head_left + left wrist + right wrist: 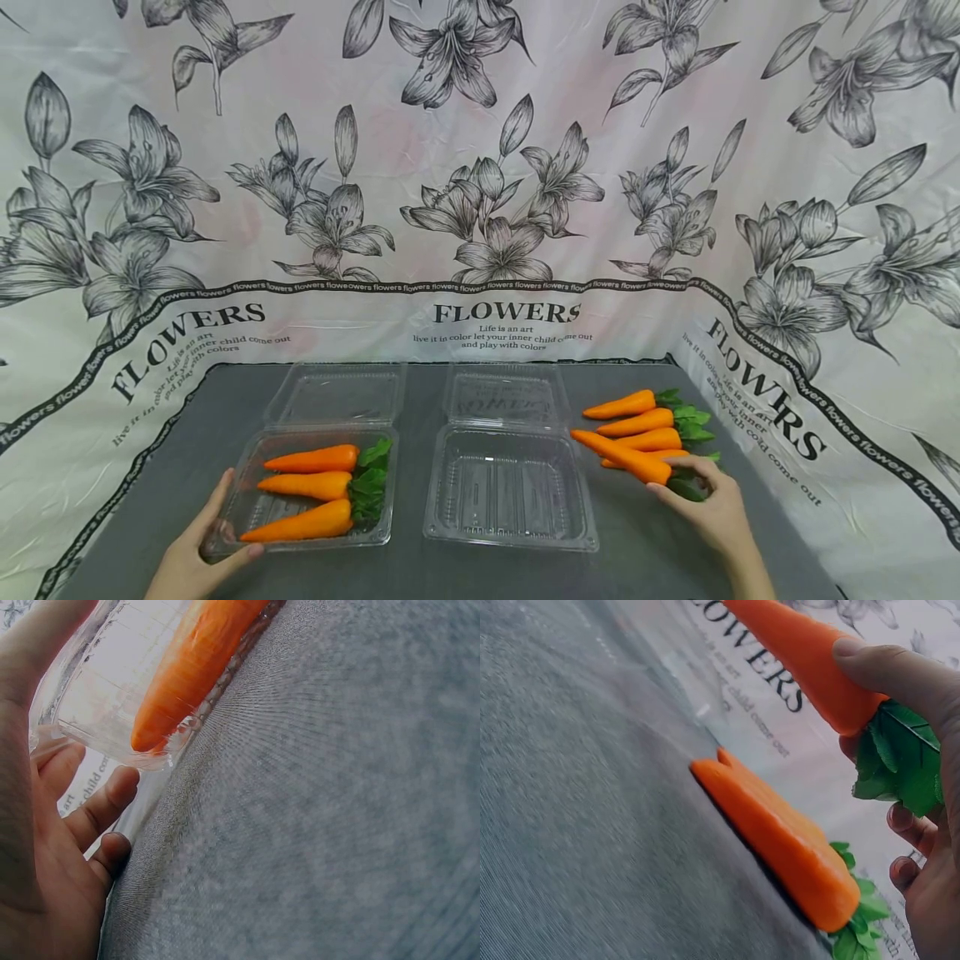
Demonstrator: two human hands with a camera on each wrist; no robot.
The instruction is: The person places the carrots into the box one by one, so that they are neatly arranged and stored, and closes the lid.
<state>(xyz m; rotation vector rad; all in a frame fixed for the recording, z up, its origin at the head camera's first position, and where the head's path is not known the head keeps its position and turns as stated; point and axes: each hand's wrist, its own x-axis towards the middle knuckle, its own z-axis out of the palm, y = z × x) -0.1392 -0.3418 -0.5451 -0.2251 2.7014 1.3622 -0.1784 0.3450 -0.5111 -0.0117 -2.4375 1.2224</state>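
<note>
My right hand (716, 508) pinches an orange carrot (637, 465) near its leafy end, thumb on one side and fingers on the other. The right wrist view shows this carrot (817, 671) raised above the table, its green leaves (900, 757) by the palm. Several other carrots (622, 405) lie behind it in a row, leaves to the right. At the near left corner of a clear plastic container (240, 504), my left hand (191, 550) grips with thumb in front and fingers along the side. Three carrots (311, 485) lie inside it, leaves rightward.
A second clear container (510, 533) with bare ribbed bottom stands between the left container and the carrot row. Both hinged lids (506, 396) are folded back. Floral printed cloth (495, 325) hangs around the back and sides of the grey table (411, 500).
</note>
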